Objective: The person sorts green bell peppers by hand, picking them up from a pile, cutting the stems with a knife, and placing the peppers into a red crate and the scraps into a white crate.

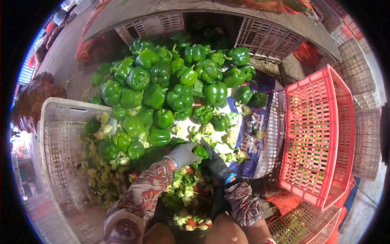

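Note:
My left hand (181, 155), in a light grey glove, is closed on a small green bell pepper (200, 152) in front of my knees. On the pepper's other side, my right hand (217, 163), in a dark grey glove, also grips it with closed fingers. The glove hides whether anything else is in the right hand. Just beyond both hands lies a big heap of green bell peppers (179, 96). Below them, between my legs, pale green trimmings (186, 183) with red bits are piled up.
At the left stands a white crate (75, 106) with cut scraps beside the heap. Red plastic crates (310, 134) rise at the right. A blue printed sheet (254, 136) lies partly under the peppers. Dirty white crates (266, 38) stand under a board (203, 6) at the back.

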{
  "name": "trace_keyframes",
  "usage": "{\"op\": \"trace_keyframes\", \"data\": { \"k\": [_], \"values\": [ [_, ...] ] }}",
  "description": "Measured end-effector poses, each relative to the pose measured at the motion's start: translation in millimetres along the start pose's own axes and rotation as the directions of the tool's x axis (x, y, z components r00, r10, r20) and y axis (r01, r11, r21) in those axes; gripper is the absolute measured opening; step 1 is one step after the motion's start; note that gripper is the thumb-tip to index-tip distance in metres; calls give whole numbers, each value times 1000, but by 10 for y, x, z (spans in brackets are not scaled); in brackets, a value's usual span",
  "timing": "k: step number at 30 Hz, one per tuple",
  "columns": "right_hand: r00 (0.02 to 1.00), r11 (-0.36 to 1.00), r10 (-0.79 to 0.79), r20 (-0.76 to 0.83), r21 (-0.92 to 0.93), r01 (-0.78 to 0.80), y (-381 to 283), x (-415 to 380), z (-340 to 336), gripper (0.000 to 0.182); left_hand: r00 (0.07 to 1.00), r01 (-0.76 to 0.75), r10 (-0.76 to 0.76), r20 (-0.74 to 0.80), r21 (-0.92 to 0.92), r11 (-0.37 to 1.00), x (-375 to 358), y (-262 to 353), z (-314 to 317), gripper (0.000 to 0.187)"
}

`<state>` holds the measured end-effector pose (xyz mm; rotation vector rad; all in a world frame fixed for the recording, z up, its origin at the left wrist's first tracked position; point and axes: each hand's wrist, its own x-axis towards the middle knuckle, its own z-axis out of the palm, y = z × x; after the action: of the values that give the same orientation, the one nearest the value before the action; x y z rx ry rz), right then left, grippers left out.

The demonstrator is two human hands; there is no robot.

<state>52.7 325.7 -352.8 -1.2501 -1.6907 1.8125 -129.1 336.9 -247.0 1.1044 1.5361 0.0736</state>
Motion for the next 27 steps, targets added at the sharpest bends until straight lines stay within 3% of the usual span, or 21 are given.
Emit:
{"op": "trace_keyframes", "data": {
  "k": [2, 4, 6, 7, 10, 12, 14, 15, 17, 18, 20, 21, 23, 25, 26, 27],
  "values": [
    [998, 999, -11, -64, -41, 9, -76, -14, 39, 56, 1000, -14, 14, 8, -31, 999, 105, -59, 67, 56],
    [988, 979, 142, -63, -135, -149, -199, -27, 63, 63, 999, 3, -3, -33, -18, 1000, 151, -90, 135, 55],
    [914, 882, 405, -8, -260, -393, -603, 17, -23, 80, 998, 39, -40, -56, -14, 999, 224, -168, 156, 57],
    [932, 907, 363, 1, -228, -353, -597, 3, -37, 80, 996, 60, -61, -57, -30, 998, 291, -196, 180, 59],
    [958, 874, 265, -111, -392, -287, -501, 9, 53, 80, 990, 116, -119, -73, -52, 992, 362, -147, 204, 59],
    [880, 832, 459, -124, -288, -474, -664, 55, 63, 78, 990, 109, -101, -100, 78, 991, 351, -134, 222, 45],
    [809, 732, 564, -164, -355, -582, -774, 85, 93, 76, 992, 41, 0, -123, 335, 941, 440, -110, 247, 24],
    [830, 703, 512, -220, -447, -553, -895, 18, 112, 76, 994, 79, -50, -94, 331, 940, 498, -142, 261, 31],
    [835, 745, 525, -168, -384, -545, -884, 61, 69, 77, 989, 148, -146, -31, 327, 933, 589, -152, 273, 47],
    [834, 761, 533, -144, -350, -547, -856, 49, 52, 77, 988, 151, -148, -35, 286, 946, 606, -181, 288, 48],
    [907, 842, 388, -164, -337, -422, -597, -15, 57, 74, 988, 153, -147, -45, 201, 967, 514, -134, 251, 49],
    [893, 862, 438, -105, -232, -450, -467, 25, -17, 72, 992, 114, -105, -72, 143, 983, 455, -187, 248, 54],
    [904, 847, 411, -118, -316, -427, -533, 99, -47, 67, 989, 149, -150, -1, -96, 984, 358, -209, 266, 60],
    [906, 902, 368, -209, -155, -403, -68, 7, 24, 65, 980, 200, -179, 90, -397, 896, 243, -284, 325, 70],
    [902, 918, 357, -244, -84, -387, 186, -57, 54, 63, 975, 217, -211, 67, -459, 861, 125, -262, 397, 75],
    [947, 969, 245, -209, 10, -248, 301, -123, 83, 59, 969, 229, -242, 43, -520, 823, 6, -236, 467, 80]
  ]
}}
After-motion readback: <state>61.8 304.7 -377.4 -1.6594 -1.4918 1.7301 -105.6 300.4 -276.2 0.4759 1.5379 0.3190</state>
